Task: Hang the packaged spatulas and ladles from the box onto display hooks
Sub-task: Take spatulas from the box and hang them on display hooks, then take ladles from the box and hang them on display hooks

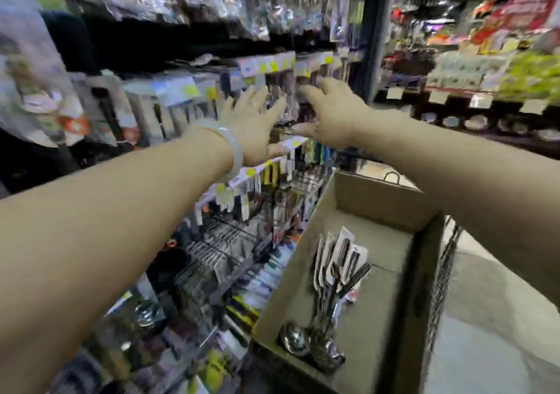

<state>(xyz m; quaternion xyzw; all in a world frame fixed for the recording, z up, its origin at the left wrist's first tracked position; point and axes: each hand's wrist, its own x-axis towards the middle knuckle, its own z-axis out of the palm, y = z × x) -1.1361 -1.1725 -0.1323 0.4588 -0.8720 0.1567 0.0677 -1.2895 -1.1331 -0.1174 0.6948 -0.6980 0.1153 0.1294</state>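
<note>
Both my arms reach toward the display rack. My left hand (257,121), with a pale bangle on its wrist, has its fingers spread near hanging clear packages (280,100). My right hand (328,112) is just to the right of it, fingers extended toward the same packages. The picture is blurred, so contact with the packages is unclear. Down at the lower right, a cardboard box (378,206) holds several packaged ladles (330,296), their steel bowls toward me.
The rack (230,242) on the left carries rows of hanging utensils with yellow price tags, above and below my hands. A wire cart edge (442,278) lies right of the box. An aisle with stocked shelves (485,69) opens at the right.
</note>
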